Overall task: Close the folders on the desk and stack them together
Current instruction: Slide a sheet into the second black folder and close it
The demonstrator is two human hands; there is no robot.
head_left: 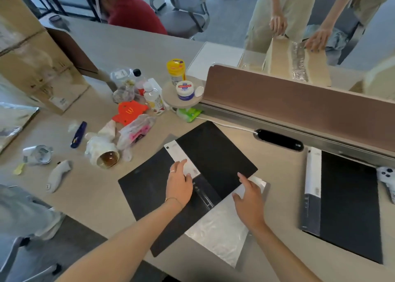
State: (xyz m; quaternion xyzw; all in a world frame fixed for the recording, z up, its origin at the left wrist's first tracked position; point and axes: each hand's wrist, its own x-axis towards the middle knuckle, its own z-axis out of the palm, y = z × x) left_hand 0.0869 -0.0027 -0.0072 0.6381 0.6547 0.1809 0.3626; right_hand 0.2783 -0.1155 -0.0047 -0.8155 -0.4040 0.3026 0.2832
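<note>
A black folder (215, 153) lies open and skewed on the desk in front of me, with a white label strip along its spine and clear plastic sleeves (218, 232) spilling toward the desk's near edge. My left hand (179, 181) rests flat on the spine area, fingers on the white label. My right hand (250, 198) lies palm down, fingers spread, on the sleeves at the right cover's lower edge. A second black folder (346, 204) with a white spine lies closed at the right, apart from both hands.
Clutter sits at the left: bottles (152, 98), a red paper bag (129, 111), a tipped cup (106, 159), a white controller (58, 174). A brown divider (299, 98) runs behind the folders. A white game controller (388, 175) lies beside the closed folder. A person stands beyond the divider.
</note>
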